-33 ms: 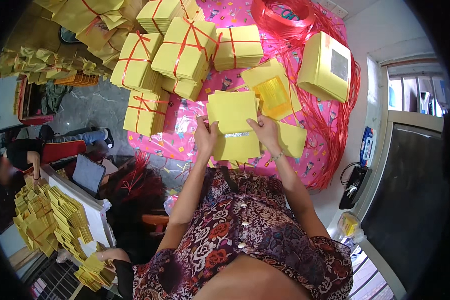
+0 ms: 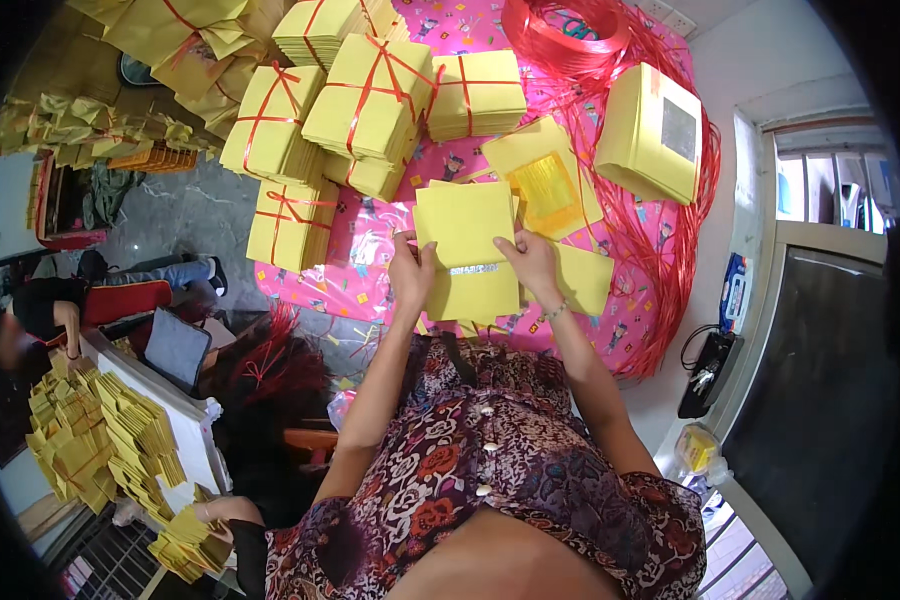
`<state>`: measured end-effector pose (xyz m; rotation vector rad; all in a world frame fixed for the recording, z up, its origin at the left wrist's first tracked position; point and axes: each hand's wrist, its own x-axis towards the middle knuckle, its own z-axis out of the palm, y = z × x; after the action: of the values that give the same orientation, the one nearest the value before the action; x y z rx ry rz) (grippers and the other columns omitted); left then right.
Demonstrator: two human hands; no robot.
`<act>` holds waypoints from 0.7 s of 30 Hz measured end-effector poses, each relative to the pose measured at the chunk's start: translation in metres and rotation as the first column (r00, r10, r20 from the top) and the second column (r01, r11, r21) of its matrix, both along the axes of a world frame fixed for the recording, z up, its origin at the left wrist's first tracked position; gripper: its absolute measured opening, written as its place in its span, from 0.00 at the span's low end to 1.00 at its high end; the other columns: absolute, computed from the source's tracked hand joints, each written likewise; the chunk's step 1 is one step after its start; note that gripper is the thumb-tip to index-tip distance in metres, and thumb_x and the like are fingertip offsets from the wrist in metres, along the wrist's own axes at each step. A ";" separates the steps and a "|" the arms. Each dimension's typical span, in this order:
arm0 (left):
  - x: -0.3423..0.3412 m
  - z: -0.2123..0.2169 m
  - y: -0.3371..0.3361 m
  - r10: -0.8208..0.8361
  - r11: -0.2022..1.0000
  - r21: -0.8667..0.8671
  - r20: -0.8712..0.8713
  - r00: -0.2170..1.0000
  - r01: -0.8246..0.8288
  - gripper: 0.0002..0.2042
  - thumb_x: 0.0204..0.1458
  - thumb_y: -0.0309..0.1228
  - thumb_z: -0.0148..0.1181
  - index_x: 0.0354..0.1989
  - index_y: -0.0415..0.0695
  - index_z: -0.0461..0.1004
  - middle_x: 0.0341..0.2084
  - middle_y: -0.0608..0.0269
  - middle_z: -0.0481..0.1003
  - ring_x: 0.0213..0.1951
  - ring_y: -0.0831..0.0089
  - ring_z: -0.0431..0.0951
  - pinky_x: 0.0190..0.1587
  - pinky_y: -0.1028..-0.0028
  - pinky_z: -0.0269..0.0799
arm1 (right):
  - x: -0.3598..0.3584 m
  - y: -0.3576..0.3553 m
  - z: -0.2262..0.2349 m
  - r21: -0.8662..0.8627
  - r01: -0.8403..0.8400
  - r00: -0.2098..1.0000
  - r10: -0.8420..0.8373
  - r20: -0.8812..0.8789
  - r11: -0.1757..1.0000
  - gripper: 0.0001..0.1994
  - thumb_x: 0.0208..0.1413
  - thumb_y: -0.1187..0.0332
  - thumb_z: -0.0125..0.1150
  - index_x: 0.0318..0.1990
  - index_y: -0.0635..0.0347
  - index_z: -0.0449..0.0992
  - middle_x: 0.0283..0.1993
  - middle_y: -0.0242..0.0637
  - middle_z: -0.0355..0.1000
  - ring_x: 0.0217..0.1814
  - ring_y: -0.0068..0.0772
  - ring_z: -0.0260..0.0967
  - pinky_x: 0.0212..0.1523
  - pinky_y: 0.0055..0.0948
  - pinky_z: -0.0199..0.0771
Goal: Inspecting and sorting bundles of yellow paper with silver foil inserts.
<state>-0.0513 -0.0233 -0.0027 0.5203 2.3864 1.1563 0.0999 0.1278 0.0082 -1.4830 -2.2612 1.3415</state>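
My left hand (image 2: 411, 272) and my right hand (image 2: 530, 262) both grip a flat stack of yellow paper sheets (image 2: 463, 222), one hand at each lower corner. The stack lies over a second yellow stack (image 2: 470, 292) on the pink patterned cloth (image 2: 340, 275). Just beyond my right hand lies a yellow sheet with a gold foil square (image 2: 546, 186). Another yellow sheet (image 2: 585, 278) sits to the right of my right wrist.
Several yellow paper bundles tied with red ribbon (image 2: 370, 95) are piled at the back left. Loose red ribbon (image 2: 670, 250) and a ribbon coil (image 2: 562, 30) lie to the right, by a yellow pack (image 2: 655, 130). At the left sits another person (image 2: 30, 315), with a tablet (image 2: 175, 347) and yellow paper stacks (image 2: 100, 440).
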 end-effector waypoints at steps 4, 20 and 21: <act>-0.001 0.000 0.003 -0.006 0.999 -0.032 0.023 1.000 0.007 0.16 0.50 0.34 0.61 0.43 0.40 0.66 0.19 0.61 0.69 0.22 0.69 0.71 0.26 0.68 0.67 | -0.001 0.003 -0.007 -0.047 0.023 1.000 -0.023 0.010 0.999 0.21 0.47 0.52 0.66 0.22 0.63 0.72 0.17 0.37 0.69 0.18 0.32 0.66 0.22 0.34 0.62; 0.002 0.006 0.010 0.003 0.993 -0.112 -0.152 0.988 -0.021 0.18 0.48 0.32 0.62 0.43 0.38 0.64 0.25 0.52 0.72 0.27 0.56 0.75 0.32 0.62 0.70 | -0.005 0.006 -0.004 -0.016 -0.018 0.987 0.020 0.158 1.000 0.22 0.45 0.49 0.64 0.22 0.62 0.73 0.21 0.43 0.72 0.26 0.44 0.71 0.29 0.41 0.67; 0.003 0.007 0.010 0.012 0.994 -0.106 -0.219 0.976 -0.036 0.18 0.48 0.32 0.63 0.43 0.38 0.64 0.26 0.52 0.71 0.29 0.55 0.75 0.32 0.61 0.70 | -0.005 0.005 -0.004 -0.013 -0.015 0.988 0.017 0.155 1.000 0.22 0.45 0.49 0.64 0.22 0.62 0.73 0.21 0.43 0.72 0.26 0.44 0.71 0.29 0.41 0.67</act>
<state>-0.0481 -0.0133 0.0040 0.6108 2.6324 1.0163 0.0946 0.1333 0.0041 -1.6300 -2.3663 1.2876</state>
